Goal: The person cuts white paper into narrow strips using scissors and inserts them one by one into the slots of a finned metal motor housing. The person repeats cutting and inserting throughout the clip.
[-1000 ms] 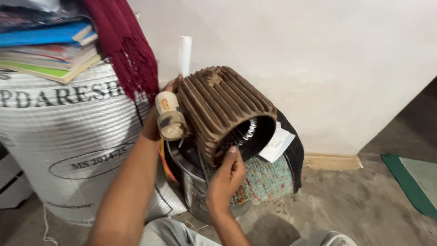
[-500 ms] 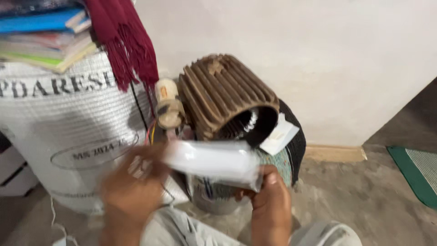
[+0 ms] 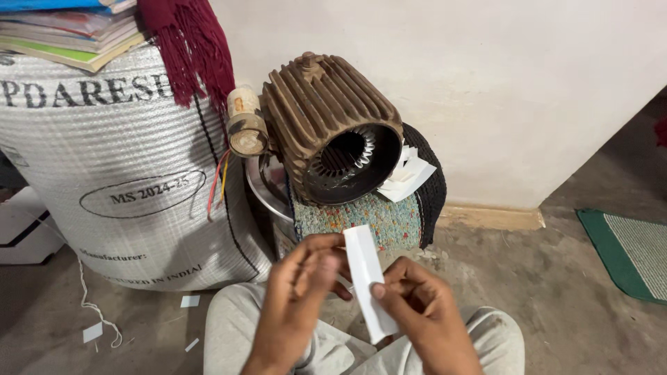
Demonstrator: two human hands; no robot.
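Both hands, left (image 3: 306, 292) and right (image 3: 417, 312), pinch a white paper strip (image 3: 368, 278). At twelve o'clock sits a ribbed motor shell (image 3: 330, 125), seemingly on cloth (image 3: 368, 222).

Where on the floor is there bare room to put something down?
Bare floor lies between the motor's stand, the wall and the green mat. It is crowded left, where the sack meets the motor.
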